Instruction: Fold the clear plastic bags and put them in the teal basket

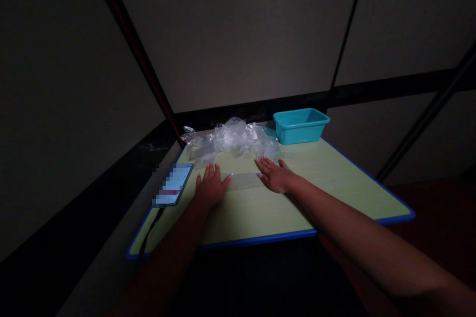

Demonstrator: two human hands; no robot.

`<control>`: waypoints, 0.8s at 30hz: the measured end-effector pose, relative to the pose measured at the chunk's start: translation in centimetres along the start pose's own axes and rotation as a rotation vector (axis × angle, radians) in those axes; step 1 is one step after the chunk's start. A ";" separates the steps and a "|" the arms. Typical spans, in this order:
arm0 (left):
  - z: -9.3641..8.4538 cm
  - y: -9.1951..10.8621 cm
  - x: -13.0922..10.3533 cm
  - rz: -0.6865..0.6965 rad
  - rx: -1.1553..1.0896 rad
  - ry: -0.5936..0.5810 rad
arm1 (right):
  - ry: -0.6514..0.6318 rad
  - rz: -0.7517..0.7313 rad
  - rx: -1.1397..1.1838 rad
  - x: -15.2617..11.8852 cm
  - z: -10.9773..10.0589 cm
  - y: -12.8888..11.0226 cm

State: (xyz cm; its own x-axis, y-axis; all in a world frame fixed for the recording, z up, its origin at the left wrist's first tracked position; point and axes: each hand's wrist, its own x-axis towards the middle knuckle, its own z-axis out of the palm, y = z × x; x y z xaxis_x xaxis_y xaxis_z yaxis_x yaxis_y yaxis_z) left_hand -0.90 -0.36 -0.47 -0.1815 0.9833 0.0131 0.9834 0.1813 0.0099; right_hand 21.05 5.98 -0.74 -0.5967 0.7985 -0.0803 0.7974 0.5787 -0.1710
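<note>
Plastic sheet (pixel 243 181) lies flat between left hand (pixel 211 188) and right hand (pixel 275 178), both spread out; phone screen (pixel 177 183) too blurry to read

open table (pixel 336 178) right of the right hand (pixel 275 177); crumpled plastic (pixel 236 137) and tub (pixel 300 133) block the back, phone (pixel 178 183) the left.

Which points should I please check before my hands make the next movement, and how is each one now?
1. Left hand palm down, gripping nothing: ok.
2. Right hand palm down, fingers together enough to press flat: ok.
3. Clear plastic piece lying flat on the table between the hands: ok.
4. Crumpled plastic heap apart from the fingertips: cannot tell; its near edge is very close.
5. Turquoise container upright, away from both hands: ok.
6. Phone not touching the left hand: ok, though it sits at the table's left edge.
</note>
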 end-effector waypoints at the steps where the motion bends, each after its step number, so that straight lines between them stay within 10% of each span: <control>1: -0.2 0.4 -0.2 0.026 0.001 0.021 | -0.003 0.000 0.002 0.0 0.0 0.0; 13: 0.5 8.9 -1.1 0.424 -0.162 -0.001 | -0.029 -0.026 -0.027 -0.4 -0.4 -0.2; 24: 0.8 4.6 -0.6 0.299 -0.089 -0.015 | 0.020 0.001 -0.018 -0.3 -0.2 -0.2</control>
State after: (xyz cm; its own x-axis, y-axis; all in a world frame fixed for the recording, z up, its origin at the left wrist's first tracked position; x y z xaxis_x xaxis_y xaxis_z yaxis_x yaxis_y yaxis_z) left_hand 3.74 -0.06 -1.27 0.1164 0.9931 0.0143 0.9885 -0.1172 0.0952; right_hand 21.08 5.61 -0.50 -0.5945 0.8018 -0.0607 0.7993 0.5810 -0.1533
